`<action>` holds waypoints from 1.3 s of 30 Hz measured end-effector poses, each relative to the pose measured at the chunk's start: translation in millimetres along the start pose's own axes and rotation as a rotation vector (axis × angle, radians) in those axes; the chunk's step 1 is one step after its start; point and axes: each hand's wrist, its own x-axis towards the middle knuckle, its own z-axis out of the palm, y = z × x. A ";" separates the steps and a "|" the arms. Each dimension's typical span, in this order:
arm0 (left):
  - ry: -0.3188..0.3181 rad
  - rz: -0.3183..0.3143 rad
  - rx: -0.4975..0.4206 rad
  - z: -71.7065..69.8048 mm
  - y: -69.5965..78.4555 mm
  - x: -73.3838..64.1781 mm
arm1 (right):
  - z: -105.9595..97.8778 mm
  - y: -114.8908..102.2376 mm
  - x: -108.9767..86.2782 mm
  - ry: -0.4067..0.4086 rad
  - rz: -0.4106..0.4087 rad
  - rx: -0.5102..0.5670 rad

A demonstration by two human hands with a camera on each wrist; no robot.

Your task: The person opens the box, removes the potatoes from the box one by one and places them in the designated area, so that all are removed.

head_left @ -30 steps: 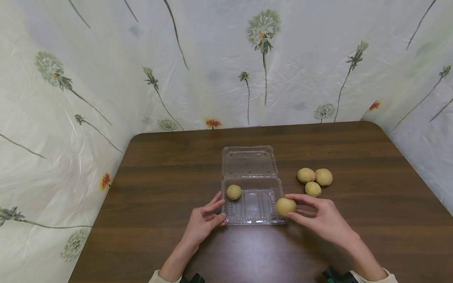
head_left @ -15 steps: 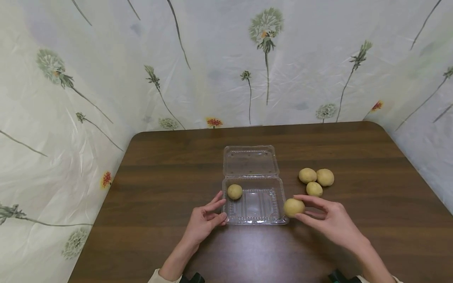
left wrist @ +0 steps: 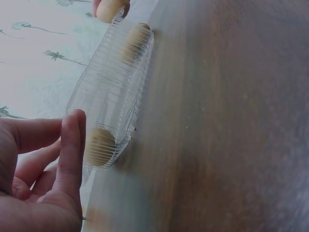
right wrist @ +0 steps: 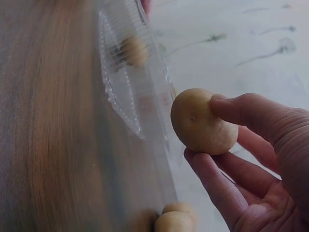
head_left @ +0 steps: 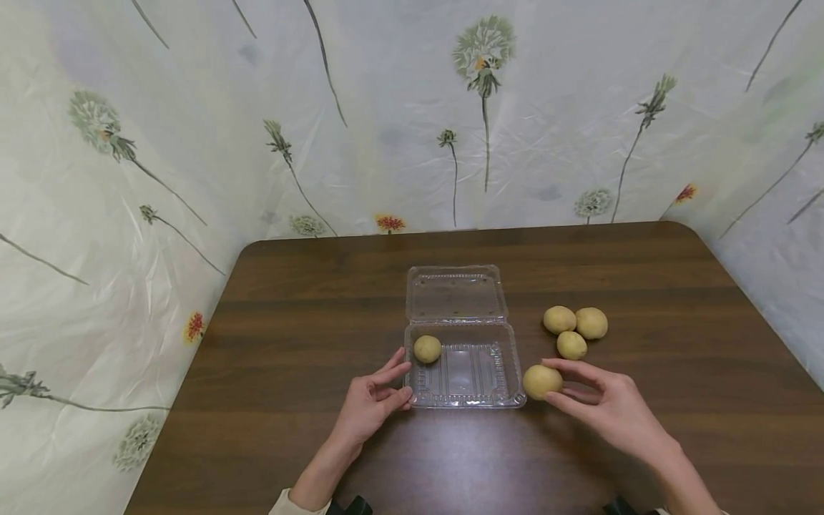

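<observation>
Pale, glossy, creased sheeting (head_left: 386,71) rises behind the dark brown worktop (head_left: 309,322) and along its left and right sides, printed with green dandelion heads (head_left: 484,54), long thin stems (head_left: 486,143) and a few orange-red blooms (head_left: 389,223). The worktop shows streaked wood grain and rounded far corners, and a soft whitish patch of light (head_left: 457,450) gleams on its near part.

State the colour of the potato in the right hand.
Yellowish tan: the potato in the right hand shows best in the right wrist view.

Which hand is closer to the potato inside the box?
Left: the left hand touches the box's side just by that potato; the right hand is past the opposite side, pinching another potato.
</observation>
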 end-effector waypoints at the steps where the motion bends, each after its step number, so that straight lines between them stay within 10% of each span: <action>1: 0.000 -0.002 -0.001 0.0 0.0 0.1 | -0.4 0.2 -0.9 0.002 0.004 -0.003; 39: 0.009 -0.009 0.004 1.2 2.0 0.5 | -12.1 21.2 -16.5 0.110 0.027 -0.083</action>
